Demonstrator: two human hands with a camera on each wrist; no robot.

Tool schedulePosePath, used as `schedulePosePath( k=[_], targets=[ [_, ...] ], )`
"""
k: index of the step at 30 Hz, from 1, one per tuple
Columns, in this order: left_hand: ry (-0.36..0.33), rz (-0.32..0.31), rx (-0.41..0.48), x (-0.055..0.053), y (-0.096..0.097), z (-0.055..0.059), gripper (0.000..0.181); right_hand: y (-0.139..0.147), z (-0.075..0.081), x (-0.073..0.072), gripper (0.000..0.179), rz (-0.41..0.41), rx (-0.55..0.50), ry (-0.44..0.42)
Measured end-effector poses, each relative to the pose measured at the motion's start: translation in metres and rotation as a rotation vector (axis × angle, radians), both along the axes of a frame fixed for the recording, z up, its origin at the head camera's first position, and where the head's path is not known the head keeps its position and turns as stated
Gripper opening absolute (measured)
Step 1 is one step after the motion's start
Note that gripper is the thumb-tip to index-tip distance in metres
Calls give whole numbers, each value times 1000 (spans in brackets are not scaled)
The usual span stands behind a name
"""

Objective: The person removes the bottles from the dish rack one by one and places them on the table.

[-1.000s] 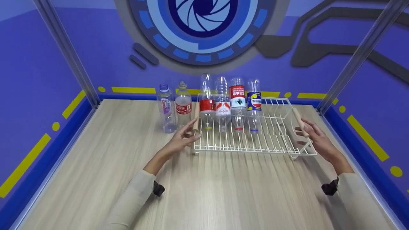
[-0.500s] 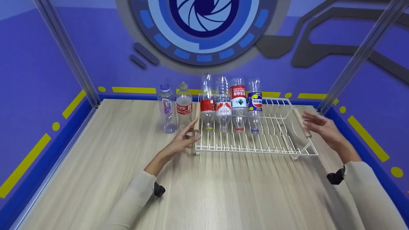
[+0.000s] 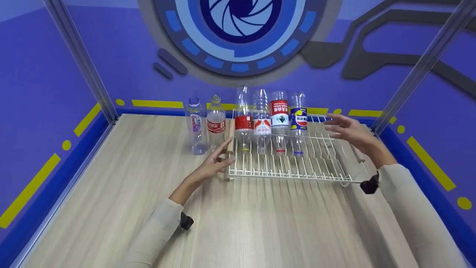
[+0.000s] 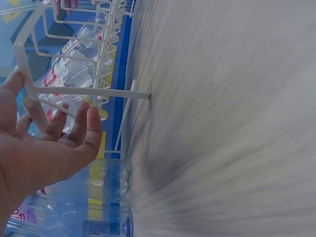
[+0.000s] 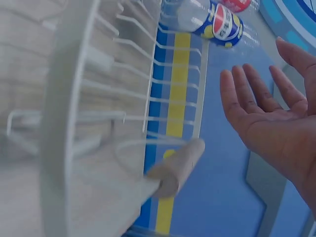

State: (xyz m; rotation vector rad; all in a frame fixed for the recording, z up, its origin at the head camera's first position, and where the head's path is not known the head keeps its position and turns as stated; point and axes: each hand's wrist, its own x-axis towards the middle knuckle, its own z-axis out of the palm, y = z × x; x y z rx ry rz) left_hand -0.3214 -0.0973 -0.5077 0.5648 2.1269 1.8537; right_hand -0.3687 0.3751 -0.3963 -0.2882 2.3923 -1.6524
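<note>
A white wire dish rack [image 3: 290, 176] with wooden handles stands on the table. Several clear plastic bottles are upside down in it, among them a red-labelled one [image 3: 244, 123], one with a red-and-white label [image 3: 279, 113] and a Pepsi bottle [image 3: 299, 119]. My left hand [image 3: 204, 167] is at the rack's left end, relaxed fingers touching beside the left wooden handle [image 3: 231, 137]. My right hand [image 3: 351, 134] is raised over the rack's right end, fingers extended and holding nothing. In the right wrist view, the right wooden handle [image 5: 180, 170] lies below that palm.
Left of the rack, a Coca-Cola bottle [image 3: 216, 124] and a purple-labelled bottle [image 3: 195, 124] stand upright on the wooden table [image 3: 148, 167]. A blue patterned wall [image 3: 122, 59] closes the back, with side panels left and right.
My right hand has left the right wooden handle, lifted, and moved left over the rack towards the Pepsi bottle. My left hand stays at the rack's left end; the bottles have not moved.
</note>
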Motion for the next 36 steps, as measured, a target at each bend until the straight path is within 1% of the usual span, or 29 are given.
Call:
schedulePosePath(
  k=[4, 9, 13, 16, 18, 20, 25, 27, 36],
  targets=[
    [16, -8, -1, 0, 1, 1, 72, -17, -1, -13, 74, 30, 50, -105],
    [20, -8, -11, 0, 0, 3, 71, -32, -9, -30, 74, 55, 202, -220],
    [17, 7, -21, 2, -3, 4, 73, -41, -15, -36, 82, 73, 270, -338],
    [10, 6, -26, 3, -3, 5, 73, -46, -17, -38, 87, 72, 285, -388],
    [7, 2, -25, 3, -2, 5, 73, -48, -17, -38, 89, 68, 299, -402],
    [4, -1, -19, 2, -1, 5, 73, -51, -17, -38, 91, 81, 318, -407],
    [10, -5, -13, 1, -1, 4, 74, -57, -17, -41, 92, 165, 368, -424],
    [11, -8, -13, 0, -1, 4, 74, -60, -15, -42, 95, 187, 375, -432],
    [1, -1, -28, 0, -1, 2, 71, -69, -14, -43, 107, 152, 370, -480]
  ],
)
